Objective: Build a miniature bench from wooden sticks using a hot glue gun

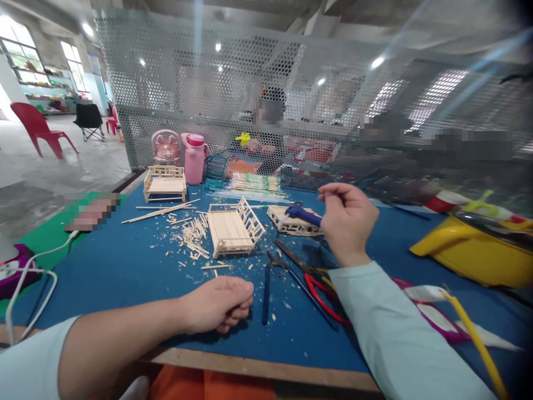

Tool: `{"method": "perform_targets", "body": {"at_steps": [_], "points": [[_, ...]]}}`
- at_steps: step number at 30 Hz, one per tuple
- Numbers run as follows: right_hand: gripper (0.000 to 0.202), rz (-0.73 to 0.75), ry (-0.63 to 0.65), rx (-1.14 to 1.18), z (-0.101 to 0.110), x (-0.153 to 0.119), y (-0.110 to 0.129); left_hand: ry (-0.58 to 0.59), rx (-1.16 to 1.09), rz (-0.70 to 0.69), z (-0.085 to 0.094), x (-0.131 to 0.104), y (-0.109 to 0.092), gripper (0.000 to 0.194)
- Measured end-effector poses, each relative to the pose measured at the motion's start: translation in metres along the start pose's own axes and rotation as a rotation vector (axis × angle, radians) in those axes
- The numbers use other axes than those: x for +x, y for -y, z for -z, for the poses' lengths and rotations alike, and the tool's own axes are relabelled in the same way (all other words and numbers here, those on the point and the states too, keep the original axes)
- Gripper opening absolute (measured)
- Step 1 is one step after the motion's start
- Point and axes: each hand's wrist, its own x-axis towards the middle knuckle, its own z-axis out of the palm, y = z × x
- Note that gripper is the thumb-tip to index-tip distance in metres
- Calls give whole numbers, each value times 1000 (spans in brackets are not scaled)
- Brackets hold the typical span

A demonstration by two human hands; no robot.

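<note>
My left hand (225, 303) is closed in a loose fist low over the blue tabletop; what its fingers hold, if anything, is hidden. My right hand (347, 219) is curled around a blue tool (308, 215) with a pale tip, which looks like a hot glue gun. Its tip is over a small wooden stick frame (297, 225). Left of that stands a miniature stick bed (233, 228) with a slatted back. Blue-handled pliers (266, 289) and red-handled scissors (316, 289) lie between my hands.
Stick offcuts (194, 236) litter the table (125, 278). Another miniature bed (165, 185) and a pink thermos (194, 159) stand behind. Stick bundles (256, 183) lie before the perforated metal screen (166, 83). A yellow container (466, 250) and tape rolls (437, 314) are at right.
</note>
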Motion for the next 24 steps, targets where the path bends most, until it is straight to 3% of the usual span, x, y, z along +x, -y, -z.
{"method": "perform_targets", "body": {"at_steps": [5, 8, 14, 18, 21, 24], "points": [[19, -164, -124, 81, -4, 16, -43, -34, 25, -68, 2, 2, 2, 49], [24, -238, -89, 64, 0, 13, -57, -62, 85, -76, 3, 2, 5, 48], [23, -240, -101, -18, 4, 10, -55, -32, 224, -120, 2, 0, 9, 46], [12, -245, -30, -61, 4, 7, -49, -68, 248, -170, 2, -2, 9, 43], [12, -290, 215, -46, 10, 1, -41, -285, 327, -367, 4, -6, 5, 43], [32, -343, 780, 16, 16, -3, -34, -652, 394, -671, 12, -10, -9, 43]]}}
